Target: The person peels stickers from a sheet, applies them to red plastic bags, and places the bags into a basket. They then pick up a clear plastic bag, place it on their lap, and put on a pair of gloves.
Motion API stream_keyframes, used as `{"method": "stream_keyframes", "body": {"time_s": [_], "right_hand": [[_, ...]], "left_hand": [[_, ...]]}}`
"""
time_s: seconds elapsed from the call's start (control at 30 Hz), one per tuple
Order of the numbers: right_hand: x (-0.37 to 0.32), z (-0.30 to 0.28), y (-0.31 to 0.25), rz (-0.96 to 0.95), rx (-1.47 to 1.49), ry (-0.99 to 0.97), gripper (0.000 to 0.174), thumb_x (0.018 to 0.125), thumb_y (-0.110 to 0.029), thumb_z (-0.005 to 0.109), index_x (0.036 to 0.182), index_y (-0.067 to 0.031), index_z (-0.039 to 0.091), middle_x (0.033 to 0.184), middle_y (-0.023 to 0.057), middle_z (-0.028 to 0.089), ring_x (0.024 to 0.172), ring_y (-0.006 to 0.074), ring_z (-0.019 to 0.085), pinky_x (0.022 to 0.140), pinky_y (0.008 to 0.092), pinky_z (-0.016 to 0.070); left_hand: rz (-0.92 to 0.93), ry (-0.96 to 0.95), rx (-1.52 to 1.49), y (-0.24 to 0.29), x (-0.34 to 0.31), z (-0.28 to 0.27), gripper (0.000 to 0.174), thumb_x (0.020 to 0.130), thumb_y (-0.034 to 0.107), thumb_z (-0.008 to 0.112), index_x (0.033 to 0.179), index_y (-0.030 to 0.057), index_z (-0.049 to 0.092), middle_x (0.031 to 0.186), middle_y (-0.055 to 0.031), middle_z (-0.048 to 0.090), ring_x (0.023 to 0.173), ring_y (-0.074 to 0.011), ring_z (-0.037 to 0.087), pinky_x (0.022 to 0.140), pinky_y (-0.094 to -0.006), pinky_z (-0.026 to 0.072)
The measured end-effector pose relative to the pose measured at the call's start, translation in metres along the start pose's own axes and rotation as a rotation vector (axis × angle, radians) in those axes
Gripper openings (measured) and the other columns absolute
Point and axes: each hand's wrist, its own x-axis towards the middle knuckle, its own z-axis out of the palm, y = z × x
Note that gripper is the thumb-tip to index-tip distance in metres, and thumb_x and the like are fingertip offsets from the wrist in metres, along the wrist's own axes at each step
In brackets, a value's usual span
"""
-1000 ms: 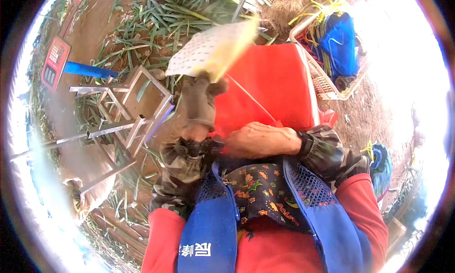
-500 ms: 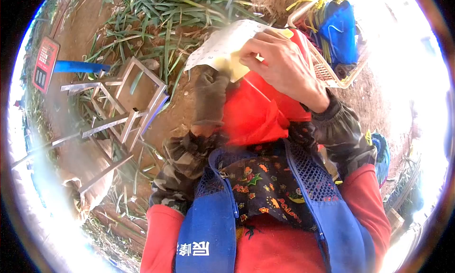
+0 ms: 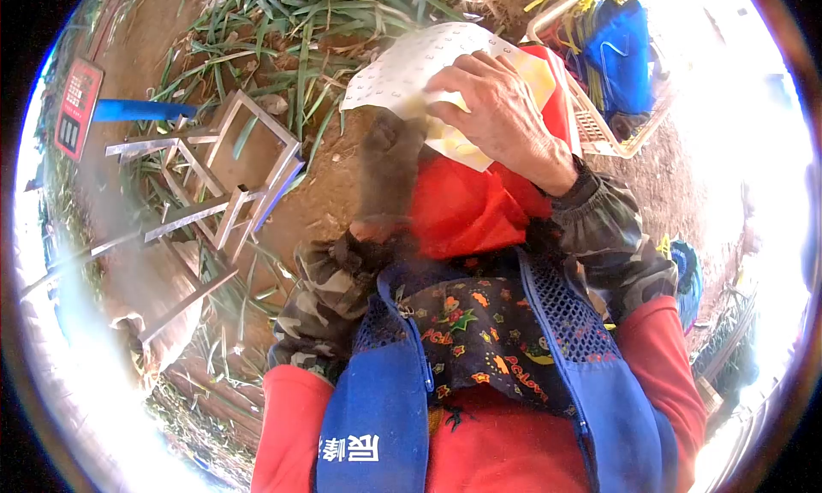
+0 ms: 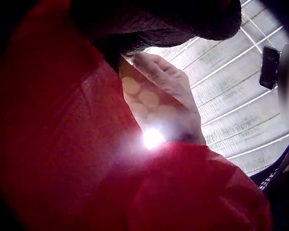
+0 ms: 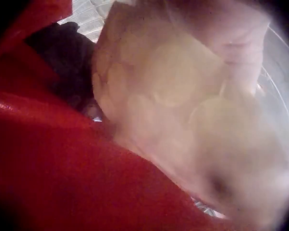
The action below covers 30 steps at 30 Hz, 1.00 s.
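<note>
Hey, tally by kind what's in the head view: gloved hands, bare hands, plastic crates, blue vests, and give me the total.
Gloved hands: 1, the left hand
Bare hands: 1, the right hand
Plastic crates: 1 crate
Blue vests: 1 vest
Total: 4

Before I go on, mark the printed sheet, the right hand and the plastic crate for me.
Printed sheet [image 3: 425, 61]: head view, on its white, marked face.
Right hand [image 3: 509, 119]: head view, on the back of the hand.
Plastic crate [image 3: 596, 128]: head view, on its lattice side wall.
</note>
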Motion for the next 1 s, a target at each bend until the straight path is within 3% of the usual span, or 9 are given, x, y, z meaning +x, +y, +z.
{"method": "stream_keyframes", "body": {"time_s": [0.33,0.5,0.6,0.67,0.7,0.77,0.87,0.93,1.0], "right_hand": [[0.001,0.001,0.002,-0.011,0.076,0.003,0.011,0.079,-0.015,0.067,0.076,-0.0051,0.064,0.073,0.0088,0.061,0.079,0.0289,0.061,0.073,0.0403,0.0479],[0.001,0.000,0.005,0.086,0.120,-0.005,0.007,0.083,-0.010,0.066,0.086,-0.0038,0.066,0.080,0.0077,0.065,0.078,0.0254,0.063,0.072,0.0348,0.0495],[0.003,-0.003,0.004,0.227,0.274,0.075,0.007,0.083,-0.011,0.066,0.088,-0.0054,0.068,0.082,0.0093,0.067,0.078,0.0252,0.065,0.071,0.0351,0.0508],[0.008,-0.023,-0.008,0.285,0.307,0.193,0.008,0.082,-0.009,0.068,0.089,-0.0056,0.070,0.085,0.0104,0.068,0.078,0.0232,0.066,0.071,0.0322,0.0511],[0.010,-0.027,-0.011,0.216,0.374,0.330,0.008,0.080,-0.006,0.070,0.088,-0.0051,0.069,0.082,0.0092,0.067,0.075,0.0230,0.064,0.068,0.0325,0.0504],[0.007,-0.042,-0.019,0.115,0.153,0.415,0.010,0.078,-0.008,0.072,0.087,-0.0062,0.068,0.080,0.0072,0.065,0.073,0.0227,0.062,0.067,0.0336,0.0490],[-0.001,-0.040,-0.021,-0.111,0.063,0.307,0.011,0.078,-0.009,0.072,0.087,-0.0091,0.067,0.077,0.0049,0.062,0.073,0.0226,0.060,0.069,0.0338,0.0471],[-0.007,-0.025,-0.017,-0.169,0.092,0.230,0.009,0.078,-0.011,0.072,0.085,-0.0092,0.066,0.076,0.0051,0.060,0.074,0.0245,0.060,0.070,0.0353,0.0473],[-0.011,-0.009,-0.009,-0.139,0.116,0.135,0.009,0.079,-0.012,0.071,0.084,-0.0088,0.065,0.077,0.0056,0.060,0.074,0.0254,0.059,0.070,0.0361,0.0478]], "left_hand": [[-0.086,-0.035,-0.038,-0.003,0.000,-0.003,0.028,0.091,0.000,0.053,0.118,0.0015,0.058,0.107,-0.0053,0.063,0.091,-0.0133,0.060,0.079,-0.0271,0.0511],[-0.115,-0.078,0.078,-0.005,0.004,-0.008,0.028,0.091,0.000,0.053,0.119,0.0022,0.058,0.107,-0.0045,0.064,0.087,-0.0122,0.061,0.072,-0.0256,0.0524],[-0.009,-0.048,-0.063,-0.009,0.004,-0.003,0.027,0.092,0.002,0.055,0.119,0.0021,0.057,0.103,-0.0061,0.066,0.085,-0.0150,0.064,0.070,-0.0270,0.0553],[-0.041,-0.017,-0.370,-0.008,0.007,-0.007,0.026,0.093,0.004,0.057,0.119,0.0024,0.057,0.101,-0.0083,0.067,0.086,-0.0187,0.066,0.069,-0.0303,0.0575],[-0.058,0.002,-0.524,-0.008,0.009,-0.011,0.026,0.093,0.005,0.058,0.119,0.0026,0.057,0.100,-0.0094,0.068,0.086,-0.0205,0.067,0.069,-0.0319,0.0587],[-0.111,-0.056,-0.745,-0.020,0.020,-0.032,0.025,0.094,0.007,0.058,0.119,0.0021,0.058,0.099,-0.0118,0.068,0.086,-0.0249,0.068,0.070,-0.0358,0.0602],[-0.232,-0.043,-1.071,-0.029,0.024,-0.041,0.021,0.095,0.008,0.057,0.113,-0.0004,0.060,0.100,-0.0133,0.067,0.088,-0.0251,0.066,0.074,-0.0343,0.0589],[0.025,-0.017,-0.504,-0.055,0.031,-0.051,0.020,0.094,0.008,0.058,0.112,-0.0010,0.060,0.101,-0.0148,0.066,0.092,-0.0254,0.065,0.079,-0.0338,0.0573],[-0.002,-0.067,-0.602,-0.058,0.032,-0.057,0.019,0.095,0.008,0.057,0.111,-0.0019,0.060,0.102,-0.0155,0.065,0.094,-0.0256,0.063,0.083,-0.0339,0.0556]]}}
